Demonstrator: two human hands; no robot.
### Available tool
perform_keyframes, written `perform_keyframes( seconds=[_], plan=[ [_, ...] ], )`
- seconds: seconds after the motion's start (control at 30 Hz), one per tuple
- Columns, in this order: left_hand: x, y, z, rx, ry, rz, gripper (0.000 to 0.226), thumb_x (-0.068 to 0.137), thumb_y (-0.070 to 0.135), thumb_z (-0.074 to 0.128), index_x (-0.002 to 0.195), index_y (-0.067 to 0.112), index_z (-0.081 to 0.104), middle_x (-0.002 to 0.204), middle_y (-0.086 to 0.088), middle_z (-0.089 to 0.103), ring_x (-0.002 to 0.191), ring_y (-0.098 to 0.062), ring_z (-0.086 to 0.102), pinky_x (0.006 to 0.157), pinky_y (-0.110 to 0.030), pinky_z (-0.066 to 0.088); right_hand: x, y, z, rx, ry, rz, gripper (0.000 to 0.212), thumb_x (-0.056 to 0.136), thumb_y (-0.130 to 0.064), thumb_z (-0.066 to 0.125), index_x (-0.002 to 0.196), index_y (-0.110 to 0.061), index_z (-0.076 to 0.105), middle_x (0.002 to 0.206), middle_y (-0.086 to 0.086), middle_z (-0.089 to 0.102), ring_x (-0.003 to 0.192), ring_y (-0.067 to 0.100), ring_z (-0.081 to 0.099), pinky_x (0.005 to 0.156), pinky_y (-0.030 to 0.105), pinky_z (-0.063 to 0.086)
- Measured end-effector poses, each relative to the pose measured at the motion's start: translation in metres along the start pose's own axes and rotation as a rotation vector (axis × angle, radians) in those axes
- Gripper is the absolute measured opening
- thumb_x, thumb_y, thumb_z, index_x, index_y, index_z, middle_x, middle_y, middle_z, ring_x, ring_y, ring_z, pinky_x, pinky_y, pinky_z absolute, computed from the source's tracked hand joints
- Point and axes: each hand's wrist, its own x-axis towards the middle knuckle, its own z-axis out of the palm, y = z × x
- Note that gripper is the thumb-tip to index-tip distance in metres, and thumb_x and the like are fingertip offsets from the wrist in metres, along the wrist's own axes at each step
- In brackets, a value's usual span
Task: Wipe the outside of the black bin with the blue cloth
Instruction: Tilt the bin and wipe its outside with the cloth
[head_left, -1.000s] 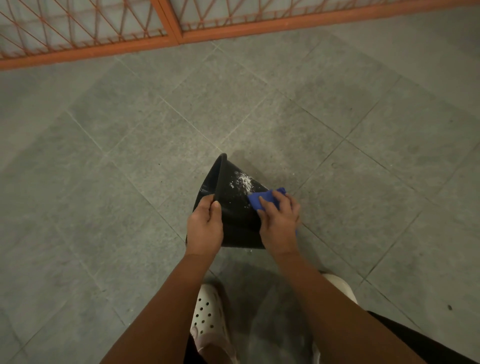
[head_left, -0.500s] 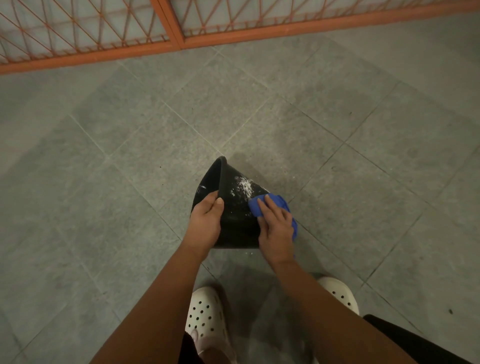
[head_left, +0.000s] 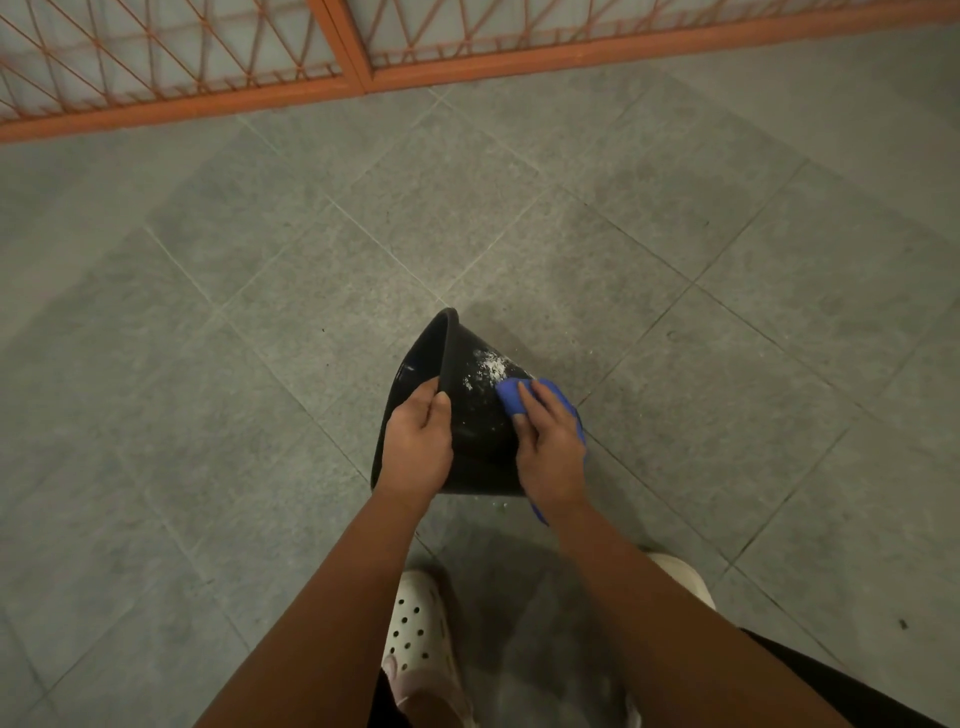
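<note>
The black bin lies tipped on its side on the grey tiled floor, its open mouth turned left. A patch of white powder clings to its outer wall near the rim. My left hand grips the rim, thumb over the outside and fingers curled inside. My right hand presses the blue cloth flat against the bin's right side, just below the white patch. Part of the cloth hangs out under my palm and wrist.
Grey floor tiles stretch all around the bin. An orange metal gate with lattice bars runs along the far edge. My feet in white perforated clogs stand just behind the bin.
My right hand has slid the cloth a little along the bin's side, closer to the white patch. My left hand keeps its hold on the rim; the bin has hardly moved.
</note>
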Motion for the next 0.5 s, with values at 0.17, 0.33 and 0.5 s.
perform_keyframes(
  seconds=[0.17, 0.33, 0.5],
  plan=[
    [-0.002, 0.001, 0.001, 0.039, 0.008, 0.036, 0.029, 0.1, 0.022, 0.039, 0.12, 0.015, 0.059, 0.099, 0.001, 0.066, 0.098, -0.013, 0.062, 0.093, -0.044, 0.051, -0.015, 0.005, -0.002, 0.079, 0.045, 0.033, 0.035, 0.091, -0.01, 0.055, 0.125, -0.008, 0.056, 0.134, 0.01, 0.05, 0.127, 0.024, 0.04, 0.11, 0.028, 0.027],
    [0.001, 0.0, -0.003, 0.048, -0.011, 0.046, 0.029, 0.1, 0.018, 0.039, 0.118, 0.015, 0.061, 0.098, 0.0, 0.067, 0.096, -0.014, 0.064, 0.091, -0.042, 0.053, -0.016, -0.01, 0.0, 0.101, 0.008, -0.243, 0.035, 0.085, -0.004, 0.059, 0.12, -0.007, 0.06, 0.125, 0.014, 0.054, 0.121, 0.019, 0.043, 0.107, 0.028, 0.029],
    [-0.003, -0.002, 0.001, 0.054, 0.033, 0.038, 0.029, 0.1, 0.021, 0.039, 0.121, 0.015, 0.059, 0.1, 0.001, 0.066, 0.097, -0.013, 0.063, 0.091, -0.041, 0.053, -0.001, -0.007, 0.0, 0.111, 0.044, -0.01, 0.035, 0.089, -0.01, 0.057, 0.124, -0.013, 0.057, 0.135, 0.008, 0.049, 0.129, 0.022, 0.039, 0.11, 0.028, 0.03]
  ],
)
